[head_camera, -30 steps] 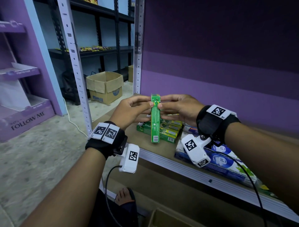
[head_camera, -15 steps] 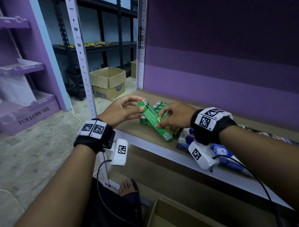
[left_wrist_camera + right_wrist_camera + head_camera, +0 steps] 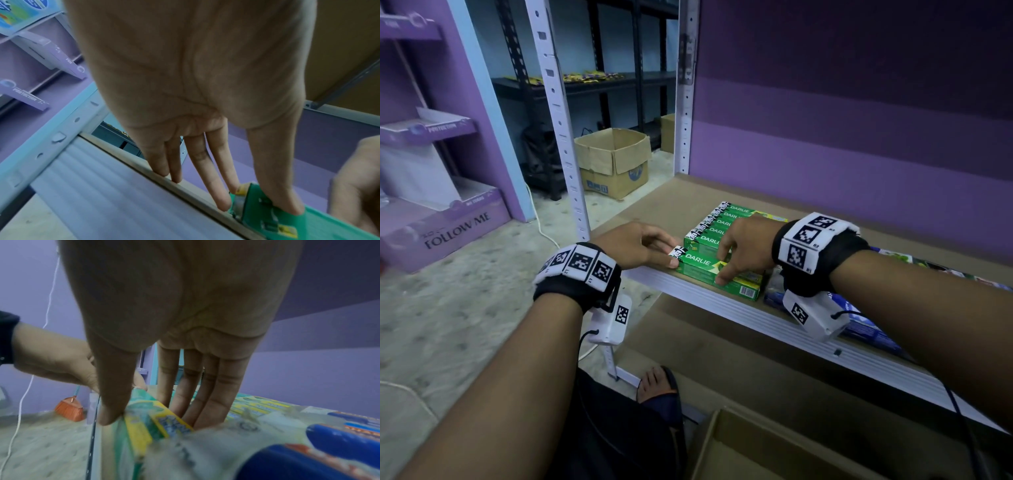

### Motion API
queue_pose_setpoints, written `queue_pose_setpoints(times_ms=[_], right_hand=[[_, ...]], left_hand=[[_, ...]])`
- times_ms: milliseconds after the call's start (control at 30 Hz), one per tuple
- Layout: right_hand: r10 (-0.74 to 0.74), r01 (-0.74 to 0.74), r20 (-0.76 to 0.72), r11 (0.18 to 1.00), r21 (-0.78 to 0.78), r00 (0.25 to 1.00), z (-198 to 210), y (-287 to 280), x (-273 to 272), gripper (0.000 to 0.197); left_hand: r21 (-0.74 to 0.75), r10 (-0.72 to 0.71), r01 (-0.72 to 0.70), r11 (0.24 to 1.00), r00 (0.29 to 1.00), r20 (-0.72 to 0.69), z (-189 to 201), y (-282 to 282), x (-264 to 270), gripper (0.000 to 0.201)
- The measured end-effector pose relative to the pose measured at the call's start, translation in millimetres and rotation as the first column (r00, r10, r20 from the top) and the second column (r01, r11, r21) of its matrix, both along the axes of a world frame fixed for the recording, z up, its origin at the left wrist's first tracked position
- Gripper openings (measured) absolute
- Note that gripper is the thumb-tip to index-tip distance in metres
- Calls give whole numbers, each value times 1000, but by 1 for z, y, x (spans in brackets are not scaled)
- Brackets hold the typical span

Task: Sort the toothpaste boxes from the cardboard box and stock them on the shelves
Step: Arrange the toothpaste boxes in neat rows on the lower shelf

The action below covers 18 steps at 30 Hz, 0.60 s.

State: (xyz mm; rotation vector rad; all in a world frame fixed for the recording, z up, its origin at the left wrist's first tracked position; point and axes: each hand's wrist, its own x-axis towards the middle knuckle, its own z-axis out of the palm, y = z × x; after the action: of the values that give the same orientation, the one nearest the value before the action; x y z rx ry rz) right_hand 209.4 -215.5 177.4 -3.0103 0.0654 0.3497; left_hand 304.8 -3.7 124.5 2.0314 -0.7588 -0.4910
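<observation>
A green Darlie toothpaste box (image 3: 698, 262) lies flat at the front edge of the brown shelf board (image 3: 654, 212), in front of a row of like green boxes (image 3: 726, 222). My left hand (image 3: 671, 255) pinches its left end, thumb on the front face and fingers at the end (image 3: 267, 217). My right hand (image 3: 722, 267) grips the box further right, with the thumb on the front side and the fingers behind it (image 3: 141, 418). An open cardboard box (image 3: 756, 445) shows at the bottom of the head view, its contents hidden.
Blue toothpaste packs (image 3: 866, 329) lie on the shelf under my right wrist. A white perforated post (image 3: 558, 120) stands left of the shelf. On the floor beyond are another cardboard box (image 3: 616, 161) and a purple display stand (image 3: 448, 219). My foot (image 3: 657, 383) is below the shelf.
The green box was held upright in the air between both hands. It was tipped over and lowered, and now lies flat at the shelf's front edge.
</observation>
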Motion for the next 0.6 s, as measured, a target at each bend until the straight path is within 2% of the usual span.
queue_pose_setpoints(times_ms=[67, 133, 200, 267, 367, 467, 600], right_hand=[[-43, 50, -45, 984, 169, 998, 3, -7, 4, 41], [-121, 123, -28, 918, 378, 992, 6, -19, 12, 34], [-210, 173, 27, 865, 470, 977, 7, -34, 24, 26], [-247, 189, 97, 895, 404, 964, 6, -53, 39, 18], [-213, 198, 169, 975, 98, 962, 2, -78, 62, 30], [-235, 238, 115, 971, -19, 965, -6, -94, 81, 53], [-228, 226, -17, 971, -73, 974, -11, -96, 88, 64]], left_hand=[[23, -7, 7, 1000, 1000, 21, 1, 0, 1, 37], [45, -16, 14, 999, 998, 55, 1, -1, 2, 32], [58, -26, 22, 998, 997, 67, 1, -2, 5, 29], [77, -40, 34, 996, 997, 70, 1, -3, 9, 29], [82, -58, 55, 995, 997, 41, 1, -3, 15, 38], [52, -67, 68, 996, 998, -20, 0, -4, 20, 55], [33, -95, 98, 995, 992, -78, 0, -4, 24, 54]])
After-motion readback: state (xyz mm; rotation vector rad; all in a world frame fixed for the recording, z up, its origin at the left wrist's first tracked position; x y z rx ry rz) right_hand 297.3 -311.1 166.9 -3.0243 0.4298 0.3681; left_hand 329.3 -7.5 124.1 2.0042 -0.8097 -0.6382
